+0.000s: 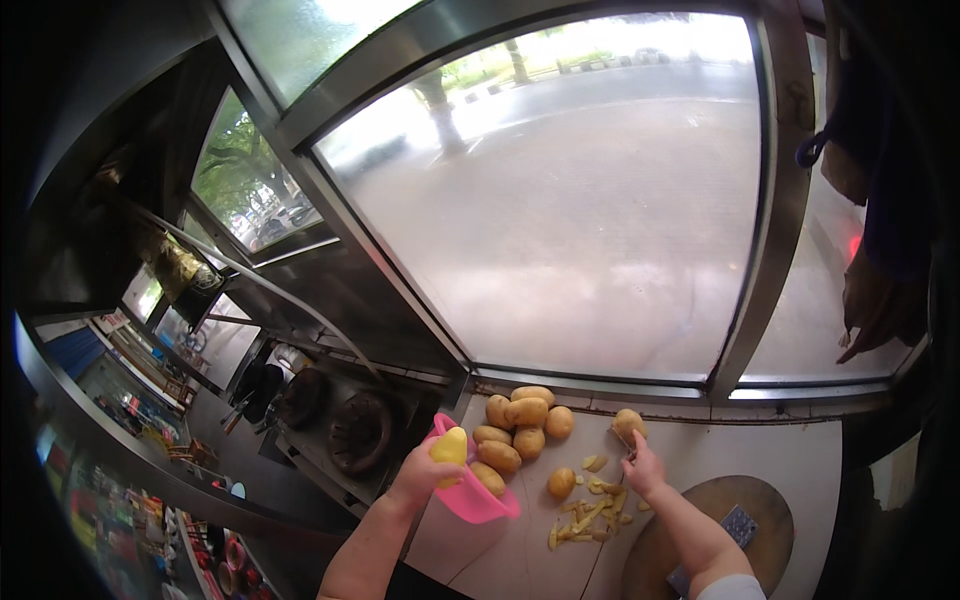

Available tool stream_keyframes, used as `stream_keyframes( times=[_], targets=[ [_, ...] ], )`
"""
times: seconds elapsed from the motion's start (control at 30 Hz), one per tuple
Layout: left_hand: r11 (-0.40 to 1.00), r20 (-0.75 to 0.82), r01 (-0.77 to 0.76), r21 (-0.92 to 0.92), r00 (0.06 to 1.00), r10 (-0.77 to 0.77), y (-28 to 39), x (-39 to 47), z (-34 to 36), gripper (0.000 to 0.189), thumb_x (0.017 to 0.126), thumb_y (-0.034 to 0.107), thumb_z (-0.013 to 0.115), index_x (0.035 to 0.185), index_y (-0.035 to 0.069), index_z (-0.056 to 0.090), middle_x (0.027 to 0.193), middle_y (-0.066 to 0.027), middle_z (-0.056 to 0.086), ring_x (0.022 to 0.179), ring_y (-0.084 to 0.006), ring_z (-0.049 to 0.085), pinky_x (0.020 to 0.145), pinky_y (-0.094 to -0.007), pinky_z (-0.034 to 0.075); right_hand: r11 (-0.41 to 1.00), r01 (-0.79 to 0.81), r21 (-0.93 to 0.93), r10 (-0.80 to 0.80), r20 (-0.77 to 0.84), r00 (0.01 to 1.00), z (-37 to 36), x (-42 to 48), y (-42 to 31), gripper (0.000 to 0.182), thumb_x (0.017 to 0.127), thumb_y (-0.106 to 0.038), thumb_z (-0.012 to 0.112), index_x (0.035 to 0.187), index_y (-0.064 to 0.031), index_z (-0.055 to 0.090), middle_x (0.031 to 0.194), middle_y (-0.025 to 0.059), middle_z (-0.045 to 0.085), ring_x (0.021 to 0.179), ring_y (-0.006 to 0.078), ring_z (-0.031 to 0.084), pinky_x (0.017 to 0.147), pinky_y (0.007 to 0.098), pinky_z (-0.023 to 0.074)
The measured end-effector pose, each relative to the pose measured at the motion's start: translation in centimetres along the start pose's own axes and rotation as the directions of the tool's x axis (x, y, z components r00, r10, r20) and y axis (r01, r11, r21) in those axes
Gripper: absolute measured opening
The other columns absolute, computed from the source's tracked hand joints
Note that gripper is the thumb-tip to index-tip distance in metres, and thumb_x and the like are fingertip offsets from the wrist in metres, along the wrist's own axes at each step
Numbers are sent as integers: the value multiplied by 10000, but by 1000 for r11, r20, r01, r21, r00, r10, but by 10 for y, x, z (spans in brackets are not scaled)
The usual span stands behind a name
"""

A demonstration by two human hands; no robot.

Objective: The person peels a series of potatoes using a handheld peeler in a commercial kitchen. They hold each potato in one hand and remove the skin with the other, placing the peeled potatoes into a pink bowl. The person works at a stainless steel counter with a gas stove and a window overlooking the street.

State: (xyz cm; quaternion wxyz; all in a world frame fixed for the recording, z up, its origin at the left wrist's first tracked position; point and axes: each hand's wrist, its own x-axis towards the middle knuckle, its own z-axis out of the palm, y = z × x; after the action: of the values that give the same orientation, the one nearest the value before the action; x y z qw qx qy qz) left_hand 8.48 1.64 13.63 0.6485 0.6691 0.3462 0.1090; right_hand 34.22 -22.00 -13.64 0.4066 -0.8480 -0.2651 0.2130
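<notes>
In the head view, my left hand [422,471] holds a peeled yellow potato [450,447] over the edge of a pink plastic basin [474,504]. My right hand [643,468] is at the right, its fingers closed on a thin tool, likely a peeler [619,437]; its exact shape is hard to tell. Just beyond that hand lies an unpeeled potato [628,423]. A pile of unpeeled potatoes [526,411] sits beside the basin, one potato [487,478] against its rim. Another potato [561,482] lies between my hands, near scattered potato peelings [589,519].
A round wooden chopping board [761,502] with a metal cleaver blade [739,525] lies under and beside my right forearm. A stove burner [360,433] and a dark wok [257,386] stand left of the tiled counter [517,555]. A large window [585,225] rises behind it.
</notes>
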Motion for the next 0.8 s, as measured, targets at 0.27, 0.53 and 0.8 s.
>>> stream_keyframes(
  times=[0.27,0.53,0.8],
  targets=[
    [978,-34,-112,176,992,120,-12,-27,-17,493,668,75,730,1124,4,558,961,-40,609,850,-125,593,750,-270,496,997,69,27,-71,52,996,28,-43,-23,400,803,-216,640,1164,-77,536,913,116,665,876,317,634,764,410,502],
    [944,-127,-90,317,982,137,-67,-72,-40,530,634,118,750,1115,3,559,958,-72,627,880,-163,604,789,-296,489,999,7,-45,-1,145,989,29,-98,-15,381,803,-195,654,1148,-68,557,933,107,655,867,272,633,767,368,500],
    [937,-109,-173,303,971,214,-43,-111,-55,546,622,92,753,1122,-1,555,953,-57,617,869,-143,594,789,-283,486,996,12,-84,0,136,991,33,-123,-38,352,818,-234,612,1137,-93,563,933,105,673,883,289,644,761,390,504]
  ],
)
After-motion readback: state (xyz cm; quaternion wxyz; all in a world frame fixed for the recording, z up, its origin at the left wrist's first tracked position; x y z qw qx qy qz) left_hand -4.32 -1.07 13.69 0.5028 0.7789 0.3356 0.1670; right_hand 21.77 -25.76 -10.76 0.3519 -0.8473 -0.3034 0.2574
